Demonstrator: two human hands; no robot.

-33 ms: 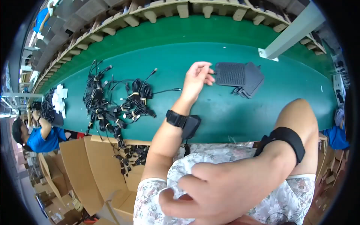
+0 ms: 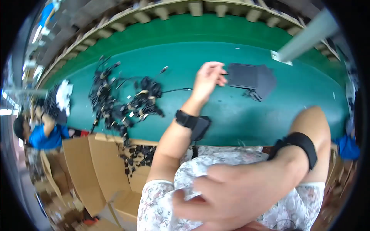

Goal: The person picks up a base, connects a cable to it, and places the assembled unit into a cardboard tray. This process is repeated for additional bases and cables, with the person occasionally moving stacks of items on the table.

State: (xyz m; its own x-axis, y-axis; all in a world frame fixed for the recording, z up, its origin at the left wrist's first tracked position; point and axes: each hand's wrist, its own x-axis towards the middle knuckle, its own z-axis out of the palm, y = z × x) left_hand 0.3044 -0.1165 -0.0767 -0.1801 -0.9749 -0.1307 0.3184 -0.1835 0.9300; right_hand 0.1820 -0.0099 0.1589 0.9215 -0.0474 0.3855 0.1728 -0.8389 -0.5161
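Note:
My left hand (image 2: 210,79) rests over the green table with its fingers loosely bent and apart, nothing visible in them. Its fingertips are beside the left edge of a dark flat rectangular mesh panel (image 2: 243,76). A second dark flat piece (image 2: 266,82) lies partly under that panel, and a short black cable bundle (image 2: 252,94) sticks out below. My right hand (image 2: 227,194) is raised close in front of my chest, its fingers curled and smeared by motion. Whether it holds anything cannot be made out. Both wrists wear black bands.
Several bundled black cables (image 2: 110,100) lie on the table's left part. Below the edge stands an open cardboard box (image 2: 83,169) with more black pieces. A grey post (image 2: 304,38) rises at the far right. A co-worker in blue (image 2: 46,134) sits at left.
The view has shifted slightly, so the table's things sit a little farther right. My right hand is more blurred. My left hand keeps its place beside the panel.

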